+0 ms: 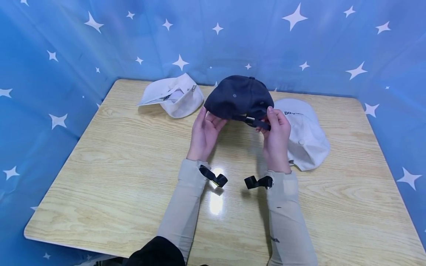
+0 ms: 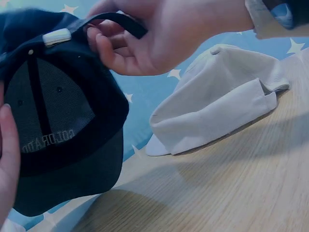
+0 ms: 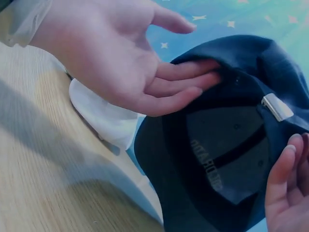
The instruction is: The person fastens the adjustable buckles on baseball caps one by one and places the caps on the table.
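Note:
A dark navy baseball cap (image 1: 240, 96) is held up over the table, its back strap and metal buckle (image 1: 249, 120) toward me. Inside it, mirrored lettering (image 3: 205, 164) shows. My left hand (image 1: 205, 135) supports the cap's left side; in the right wrist view, the left hand's (image 3: 120, 63) fairly straight fingers reach inside the edge and its thumb stands apart. At the other side my right hand (image 1: 277, 135) pinches the back edge by the strap. In the left wrist view the strap's loose end (image 2: 128, 23) passes by the right hand's (image 2: 154, 41) fingers.
One white cap (image 1: 183, 99) lies tipped at the table's back left, its inside partly showing. Another white cap (image 1: 307, 138), with dark lettering, lies just right of my right hand. Behind the wooden table (image 1: 116, 177) hangs a blue curtain (image 1: 199, 40) with white stars.

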### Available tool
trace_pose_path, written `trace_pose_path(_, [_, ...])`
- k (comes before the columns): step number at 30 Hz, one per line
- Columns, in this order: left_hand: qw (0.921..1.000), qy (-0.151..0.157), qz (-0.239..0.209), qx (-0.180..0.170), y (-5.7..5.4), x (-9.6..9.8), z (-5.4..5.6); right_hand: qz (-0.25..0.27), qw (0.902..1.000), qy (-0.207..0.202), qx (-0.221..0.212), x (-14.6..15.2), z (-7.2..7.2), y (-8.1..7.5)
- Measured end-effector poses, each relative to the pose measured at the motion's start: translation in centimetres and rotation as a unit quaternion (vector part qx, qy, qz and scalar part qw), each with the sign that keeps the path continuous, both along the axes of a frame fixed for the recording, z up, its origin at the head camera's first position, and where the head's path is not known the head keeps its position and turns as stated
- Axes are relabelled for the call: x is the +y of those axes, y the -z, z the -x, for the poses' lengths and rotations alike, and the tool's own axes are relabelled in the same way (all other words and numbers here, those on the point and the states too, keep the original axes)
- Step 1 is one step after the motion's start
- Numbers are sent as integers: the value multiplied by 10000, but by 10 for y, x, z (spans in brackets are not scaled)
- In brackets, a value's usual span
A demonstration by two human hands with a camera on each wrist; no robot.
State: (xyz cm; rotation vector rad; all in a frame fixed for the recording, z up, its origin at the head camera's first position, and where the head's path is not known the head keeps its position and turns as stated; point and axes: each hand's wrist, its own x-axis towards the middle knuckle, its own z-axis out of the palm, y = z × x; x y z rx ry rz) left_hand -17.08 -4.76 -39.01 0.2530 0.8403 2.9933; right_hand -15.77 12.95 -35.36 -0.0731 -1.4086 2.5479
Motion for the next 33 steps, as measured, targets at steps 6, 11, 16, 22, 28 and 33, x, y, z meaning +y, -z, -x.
trace_pose_path(6, [9974, 166, 256, -654, 1, -2, 2, 112, 9998, 123, -115, 0, 3, 4])
trace_pose_path(11, [9968, 178, 295, -724, 2, -2, 1, 440, 9966, -31, -698, -3, 10, 22])
trace_pose_path(16, [9959, 190, 300, -835, 4, -1, 0, 1265, 9825, -514, -1264, -9, 12, 39])
trace_pose_path(22, [9966, 318, 178, -733, 4, 0, 0, 2573, 9417, -1184, -1818, -8, 17, 49])
trace_pose_path(28, [9952, 558, 192, -781, 6, 3, -1, 3689, 8814, -2004, -2168, -2, 19, 55])
trace_pose_path(33, [9901, 270, 712, -1176, 9, 3, 0, 3804, 8841, -1761, -2066, 2, 20, 55])
